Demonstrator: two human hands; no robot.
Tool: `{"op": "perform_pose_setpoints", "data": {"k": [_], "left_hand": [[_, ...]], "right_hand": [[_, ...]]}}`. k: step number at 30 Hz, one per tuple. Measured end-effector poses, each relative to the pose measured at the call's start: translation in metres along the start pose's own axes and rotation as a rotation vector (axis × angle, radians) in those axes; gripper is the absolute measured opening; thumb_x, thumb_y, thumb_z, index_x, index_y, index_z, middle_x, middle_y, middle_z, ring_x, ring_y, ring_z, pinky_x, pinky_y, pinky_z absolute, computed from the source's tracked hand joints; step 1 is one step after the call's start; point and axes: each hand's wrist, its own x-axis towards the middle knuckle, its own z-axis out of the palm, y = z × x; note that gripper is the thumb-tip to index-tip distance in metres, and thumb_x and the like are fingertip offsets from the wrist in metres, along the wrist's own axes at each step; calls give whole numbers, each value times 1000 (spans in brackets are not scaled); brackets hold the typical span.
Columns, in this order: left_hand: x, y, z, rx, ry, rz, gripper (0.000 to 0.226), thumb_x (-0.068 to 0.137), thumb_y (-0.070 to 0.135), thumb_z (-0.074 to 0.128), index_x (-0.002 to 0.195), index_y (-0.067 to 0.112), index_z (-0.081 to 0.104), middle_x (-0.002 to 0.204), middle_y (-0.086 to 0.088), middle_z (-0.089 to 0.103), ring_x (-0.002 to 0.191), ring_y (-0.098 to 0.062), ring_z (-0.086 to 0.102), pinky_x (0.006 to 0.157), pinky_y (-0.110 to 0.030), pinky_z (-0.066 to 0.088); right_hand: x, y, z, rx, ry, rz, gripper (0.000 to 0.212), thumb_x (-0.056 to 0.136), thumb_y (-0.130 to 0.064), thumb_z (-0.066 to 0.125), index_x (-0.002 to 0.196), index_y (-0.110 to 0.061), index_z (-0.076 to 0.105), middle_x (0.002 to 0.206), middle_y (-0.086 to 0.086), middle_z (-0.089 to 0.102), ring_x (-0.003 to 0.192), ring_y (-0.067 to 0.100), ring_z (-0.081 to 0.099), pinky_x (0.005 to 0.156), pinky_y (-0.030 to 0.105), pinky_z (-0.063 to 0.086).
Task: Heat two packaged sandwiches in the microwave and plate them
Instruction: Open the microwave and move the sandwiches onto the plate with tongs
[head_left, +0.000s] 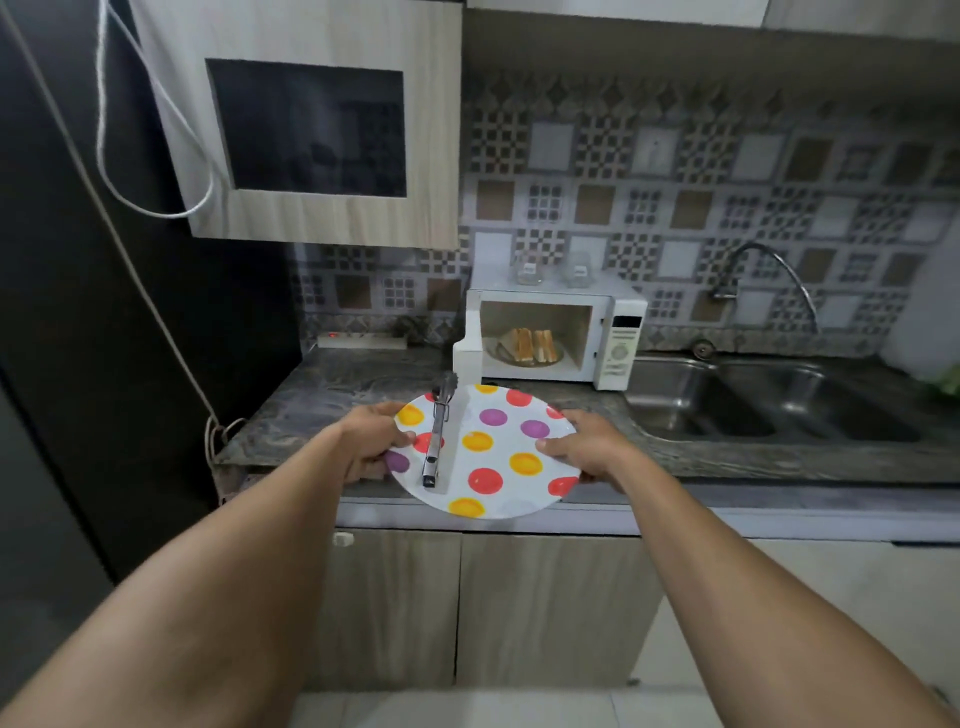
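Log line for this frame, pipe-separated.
left hand and right hand hold dotted plate by rim | tongs on plate | microwave open, sandwiches inside | plating not yet done

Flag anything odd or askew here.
Nothing spilled or damaged. Only the metal tongs lie loose on the dotted plate that the left hand and right hand hold by its rim; they could slide.

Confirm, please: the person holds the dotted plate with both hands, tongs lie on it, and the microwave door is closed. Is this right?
One thing is wrong: the head view shows the microwave door open. The left hand and right hand hold the dotted plate, and tongs lie on it.
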Motion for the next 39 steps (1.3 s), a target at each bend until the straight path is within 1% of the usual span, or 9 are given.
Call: {"op": "perform_pose_setpoints", "data": {"k": [4, 8, 12, 17, 23, 28, 34, 37, 39], "left_hand": [[-4, 13, 41, -25, -43, 7, 45, 95, -5, 51, 131, 20, 59, 111, -8, 72, 43, -8, 58, 36, -15, 43], [7, 27, 80, -35, -84, -7, 48, 94, -3, 54, 134, 24, 57, 111, -5, 72, 54, -11, 57, 44, -19, 48], [19, 38, 115, -39, -129, -18, 40, 94, -4, 54, 123, 22, 62, 109, -4, 72, 50, -9, 56, 46, -20, 49], [60, 53, 150, -1, -146, 8, 43, 94, -5, 52, 123, 23, 65, 106, -5, 72, 45, -9, 55, 55, -26, 54], [135, 61, 182, 11, -159, -4, 46, 94, -3, 53, 128, 27, 62, 107, -6, 72, 54, -15, 61, 60, -31, 56], [194, 63, 201, -3, -145, -13, 47, 92, -3, 56, 130, 26, 60, 105, -7, 71, 83, -25, 71, 71, -41, 61], [256, 60, 213, 23, -110, 22, 44, 90, -6, 59, 125, 20, 64, 111, -11, 68, 79, -24, 62, 57, -29, 49], [289, 51, 216, 51, -75, 14, 35, 89, -8, 55, 113, 14, 69, 104, -15, 70, 87, -30, 67, 60, -30, 51], [308, 44, 219, 49, -54, -3, 38, 89, -7, 52, 116, 14, 68, 106, -18, 70, 98, -36, 66, 66, -32, 52]], "right_hand": [[-15, 15, -39, 21, 45, 26, 38, 84, -14, 80, 120, -12, 66, 108, 8, 73, 90, 26, 73, 67, 34, 61], [-22, 30, -75, 54, 99, 69, 38, 84, -10, 80, 120, -9, 67, 106, 9, 74, 90, 27, 73, 78, 43, 62], [-22, 44, -104, 84, 141, 91, 38, 84, -7, 79, 120, -8, 66, 105, 9, 74, 89, 26, 72, 75, 40, 61], [5, 65, -131, 95, 191, 129, 44, 83, -13, 81, 123, -13, 63, 111, 8, 72, 92, 27, 72, 77, 41, 62], [67, 80, -150, 90, 212, 140, 46, 82, -12, 81, 125, -15, 64, 111, 7, 72, 92, 26, 71, 75, 39, 61], [122, 88, -159, 64, 195, 179, 41, 83, -12, 81, 119, -20, 64, 110, 6, 71, 93, 27, 70, 78, 43, 61], [197, 101, -159, 48, 184, 200, 51, 80, -13, 84, 127, -15, 65, 116, 8, 71, 100, 29, 69, 86, 45, 59], [237, 110, -152, 41, 158, 188, 51, 80, -11, 83, 127, -14, 65, 114, 5, 71, 100, 27, 67, 87, 43, 58], [257, 117, -145, 36, 151, 175, 50, 80, -9, 82, 127, -13, 65, 112, 4, 70, 99, 26, 67, 86, 40, 57]]}}
